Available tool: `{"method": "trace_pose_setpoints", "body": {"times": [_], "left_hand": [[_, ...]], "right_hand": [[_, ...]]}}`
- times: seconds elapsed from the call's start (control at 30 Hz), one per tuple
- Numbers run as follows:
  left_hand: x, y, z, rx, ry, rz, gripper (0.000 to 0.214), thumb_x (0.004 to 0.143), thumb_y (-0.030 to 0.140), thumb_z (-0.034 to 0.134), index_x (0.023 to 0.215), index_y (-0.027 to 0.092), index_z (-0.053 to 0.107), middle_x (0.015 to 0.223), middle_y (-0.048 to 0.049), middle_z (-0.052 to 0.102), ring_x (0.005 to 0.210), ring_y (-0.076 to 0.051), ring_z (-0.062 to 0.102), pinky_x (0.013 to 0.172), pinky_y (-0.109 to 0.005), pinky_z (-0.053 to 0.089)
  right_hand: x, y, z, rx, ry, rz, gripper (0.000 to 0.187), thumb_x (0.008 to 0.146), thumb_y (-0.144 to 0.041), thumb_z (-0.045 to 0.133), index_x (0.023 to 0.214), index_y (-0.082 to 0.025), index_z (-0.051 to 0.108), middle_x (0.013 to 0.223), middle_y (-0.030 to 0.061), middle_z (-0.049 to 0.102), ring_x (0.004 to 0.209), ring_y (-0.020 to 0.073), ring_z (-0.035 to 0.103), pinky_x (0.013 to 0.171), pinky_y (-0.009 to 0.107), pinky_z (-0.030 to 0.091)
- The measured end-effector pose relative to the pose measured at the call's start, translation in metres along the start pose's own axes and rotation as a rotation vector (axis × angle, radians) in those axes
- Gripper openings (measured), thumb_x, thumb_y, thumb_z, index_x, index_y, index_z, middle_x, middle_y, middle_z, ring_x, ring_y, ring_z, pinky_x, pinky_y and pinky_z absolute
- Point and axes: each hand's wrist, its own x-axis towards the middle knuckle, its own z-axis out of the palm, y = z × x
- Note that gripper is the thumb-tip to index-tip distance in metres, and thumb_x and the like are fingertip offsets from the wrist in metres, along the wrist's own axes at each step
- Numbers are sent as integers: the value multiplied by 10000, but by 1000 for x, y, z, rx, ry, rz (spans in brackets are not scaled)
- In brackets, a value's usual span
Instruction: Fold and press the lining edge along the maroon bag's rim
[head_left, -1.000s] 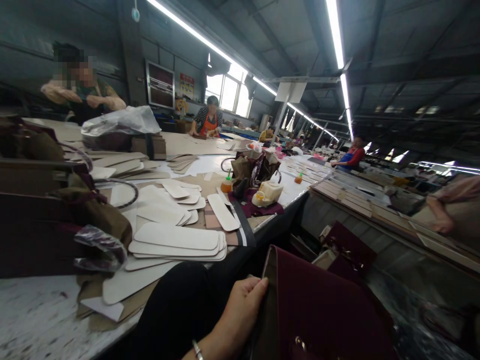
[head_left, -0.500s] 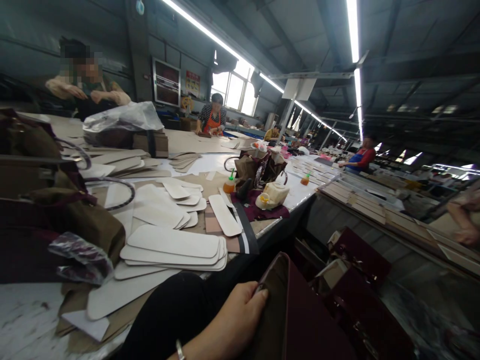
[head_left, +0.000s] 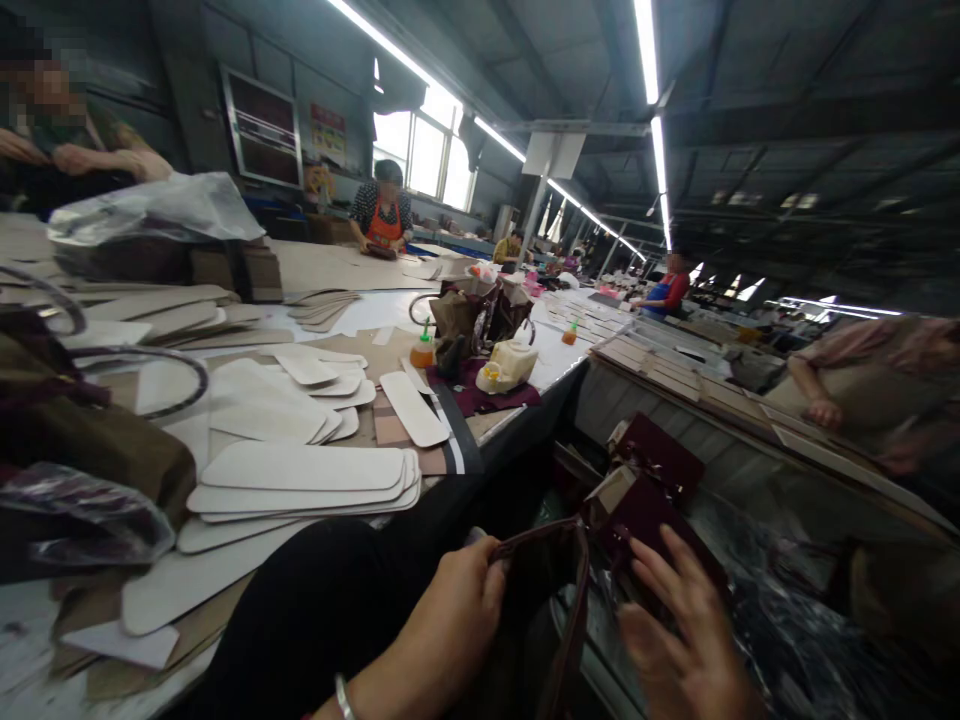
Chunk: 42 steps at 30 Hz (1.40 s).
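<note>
My left hand (head_left: 454,610) is closed on the rim of a dark maroon handbag (head_left: 580,590). The bag's mouth gapes and its inside is dark. Just right of the bag, my right hand (head_left: 686,635) is spread, slightly blurred, with nothing in its fingers. Behind that hand, low beside the table, sit other maroon bags (head_left: 660,455) with metal fittings. Stacked white rounded panels (head_left: 304,468) lie on the table to the left of my left hand.
On the table (head_left: 510,425) stand a bottle of orange liquid (head_left: 422,350), a cream-coloured container (head_left: 508,368) and an olive-and-maroon bag (head_left: 457,318). Bags crowd the left edge. Across the aisle, a co-worker's hand (head_left: 825,412) rests by flat boards (head_left: 660,368). Clear plastic (head_left: 795,640) lies lower right.
My right hand has come into view, spread beside the bag. The bag has turned so that its opening shows more. The view has swung to the right.
</note>
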Motion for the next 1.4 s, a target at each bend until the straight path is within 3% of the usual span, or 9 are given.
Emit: {"method": "trace_pose_setpoints", "body": {"times": [0.07,0.17,0.3,0.43,0.6,0.77,0.93,1.13,1.4], "left_hand": [[-4,1,3,-12,-25,23,247,819,231,365,867,124,583,820,-84,636,755,-190,588,655,-240,402],[-8,-5,-1,33,-34,45,244,782,178,378,880,123,594,807,-78,641,756,-187,589,663,-241,407],[-3,-10,-19,79,-24,128,300,698,115,395,896,151,617,816,-42,641,789,-175,569,710,-245,398],[5,2,-32,-54,-161,139,312,642,126,395,848,148,628,744,-14,626,677,-149,544,606,-221,402],[6,35,-45,-100,-312,28,309,546,139,415,772,126,627,598,12,558,495,-97,449,469,-188,332],[-6,64,-73,125,-405,-1,278,488,142,411,678,129,613,525,29,478,441,-81,351,435,-193,284],[-28,75,-100,143,-451,-95,200,433,123,401,572,135,545,448,55,339,418,-68,254,392,-189,168],[-48,66,-117,40,-429,-188,126,422,116,429,527,135,497,447,50,372,412,-63,256,380,-194,116],[-41,47,-113,96,-494,-314,154,431,106,434,558,141,512,469,37,423,416,-81,336,388,-191,202]], "right_hand": [[1,-11,20,-125,-77,-70,694,731,-478,499,1305,-160,272,1311,149,389,1188,297,373,947,462,361],[5,-18,27,-159,-197,-36,482,801,-389,384,1194,-120,459,1218,142,503,1148,264,435,976,420,336],[18,-29,-3,-42,-539,-42,372,810,-316,400,1088,-142,576,1082,99,608,1041,242,526,937,389,375],[33,-54,-37,102,-874,-61,326,818,-273,454,1100,-166,577,1034,57,633,959,214,567,857,341,422],[39,-75,-53,302,-1103,185,302,779,-205,506,1062,-159,599,890,40,668,855,191,610,757,285,441],[34,-78,-50,442,-1142,275,298,731,-187,545,1017,-143,614,843,49,668,829,177,614,748,265,433],[27,-76,-33,560,-1215,301,315,696,-205,582,1005,-156,621,849,43,665,801,169,616,756,270,434],[24,-79,-9,639,-1340,285,318,662,-206,622,976,-161,644,825,42,664,747,151,613,704,243,441],[20,-55,9,657,-1352,353,346,621,-214,650,958,-132,652,820,59,672,671,137,613,634,222,435]]}}
